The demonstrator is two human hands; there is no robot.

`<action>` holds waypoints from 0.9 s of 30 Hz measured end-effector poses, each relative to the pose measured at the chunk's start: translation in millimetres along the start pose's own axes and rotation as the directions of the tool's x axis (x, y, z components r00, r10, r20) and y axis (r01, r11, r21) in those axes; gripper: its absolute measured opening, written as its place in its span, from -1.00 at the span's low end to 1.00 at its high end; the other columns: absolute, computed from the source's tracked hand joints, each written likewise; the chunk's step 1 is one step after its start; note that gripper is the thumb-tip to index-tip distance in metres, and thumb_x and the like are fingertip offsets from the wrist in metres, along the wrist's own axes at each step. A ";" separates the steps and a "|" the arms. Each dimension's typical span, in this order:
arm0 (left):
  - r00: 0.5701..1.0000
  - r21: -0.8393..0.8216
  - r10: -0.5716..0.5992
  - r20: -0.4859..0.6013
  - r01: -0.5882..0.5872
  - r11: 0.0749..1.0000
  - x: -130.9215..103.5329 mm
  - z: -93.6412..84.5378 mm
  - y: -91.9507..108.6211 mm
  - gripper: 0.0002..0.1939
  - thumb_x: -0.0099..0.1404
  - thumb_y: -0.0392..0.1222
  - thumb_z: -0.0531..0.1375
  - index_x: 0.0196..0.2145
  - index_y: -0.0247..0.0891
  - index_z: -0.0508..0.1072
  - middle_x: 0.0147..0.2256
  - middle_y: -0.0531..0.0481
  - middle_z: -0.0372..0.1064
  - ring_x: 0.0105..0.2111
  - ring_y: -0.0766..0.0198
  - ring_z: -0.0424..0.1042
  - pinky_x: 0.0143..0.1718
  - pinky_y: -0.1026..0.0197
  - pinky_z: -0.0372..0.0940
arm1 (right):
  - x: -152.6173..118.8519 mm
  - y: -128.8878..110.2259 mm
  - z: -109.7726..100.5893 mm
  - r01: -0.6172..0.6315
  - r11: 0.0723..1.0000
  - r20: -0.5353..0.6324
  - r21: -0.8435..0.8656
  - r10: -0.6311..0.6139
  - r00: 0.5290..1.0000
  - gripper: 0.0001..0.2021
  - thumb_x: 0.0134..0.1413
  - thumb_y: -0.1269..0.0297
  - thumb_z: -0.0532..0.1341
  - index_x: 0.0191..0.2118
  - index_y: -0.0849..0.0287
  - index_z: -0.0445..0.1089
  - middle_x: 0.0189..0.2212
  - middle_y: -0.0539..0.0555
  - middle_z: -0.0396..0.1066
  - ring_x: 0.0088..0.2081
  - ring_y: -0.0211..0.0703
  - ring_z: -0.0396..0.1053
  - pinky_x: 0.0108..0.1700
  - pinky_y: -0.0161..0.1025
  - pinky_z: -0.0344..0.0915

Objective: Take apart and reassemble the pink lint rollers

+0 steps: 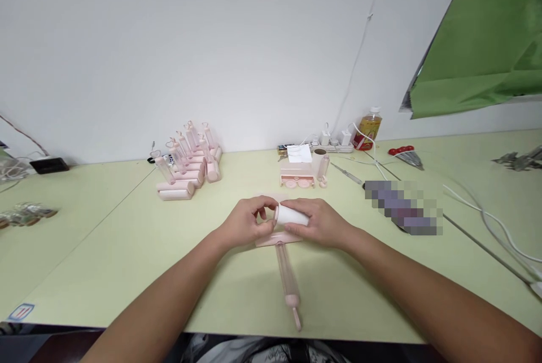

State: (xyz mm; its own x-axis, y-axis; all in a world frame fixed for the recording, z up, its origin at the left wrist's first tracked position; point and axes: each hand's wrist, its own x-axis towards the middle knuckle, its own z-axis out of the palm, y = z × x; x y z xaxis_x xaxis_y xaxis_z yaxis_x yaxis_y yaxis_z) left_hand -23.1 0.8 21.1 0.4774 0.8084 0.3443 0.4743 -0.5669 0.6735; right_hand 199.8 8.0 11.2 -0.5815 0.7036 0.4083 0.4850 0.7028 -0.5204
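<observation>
Between my hands is a white lint roller refill (pixel 293 215), lying on its side above the table. My right hand (pixel 324 221) wraps round its right part. At the roll's left end, which shows a pink ring or cap (pixel 276 215), my left hand (pixel 253 221) has its thumb and fingers curled close in a pinch. Just below the roll lies a pink lint roller body (pixel 279 239), partly covered by my hands. Its see-through handle (pixel 288 272) points toward the front edge and ends in a pink loop.
Several assembled pink lint rollers (pixel 175 189) stand at the back left. Behind my hands are a pink opened case (pixel 297 181), a cardboard-cored roll (pixel 319 158) and a screwdriver (pixel 347 173). A power strip (pixel 334 147), a bottle (pixel 367 129) and red-handled pliers (pixel 406 156) sit farther right.
</observation>
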 end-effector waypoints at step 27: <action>0.989 0.274 -0.113 -0.094 0.134 0.952 5.7 -21.8 -12.0 -0.79 0.13 -0.20 0.15 -0.23 -0.18 0.38 -0.28 0.07 0.40 -0.48 0.36 0.30 -0.42 0.27 0.21 | 6.5 18.8 4.5 -0.294 0.934 -0.133 0.202 0.323 0.937 -0.61 0.05 0.11 0.23 -0.01 0.15 0.44 -0.08 0.12 0.48 -0.10 0.05 0.41 -0.10 -0.11 0.31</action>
State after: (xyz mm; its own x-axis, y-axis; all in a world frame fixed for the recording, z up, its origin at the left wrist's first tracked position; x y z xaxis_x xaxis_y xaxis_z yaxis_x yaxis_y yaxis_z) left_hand -42.2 15.7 29.2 0.3495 0.8784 0.3260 0.7187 -0.4746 0.5081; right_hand 202.2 25.3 0.7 -0.3008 0.9004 0.3142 0.4922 0.4288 -0.7575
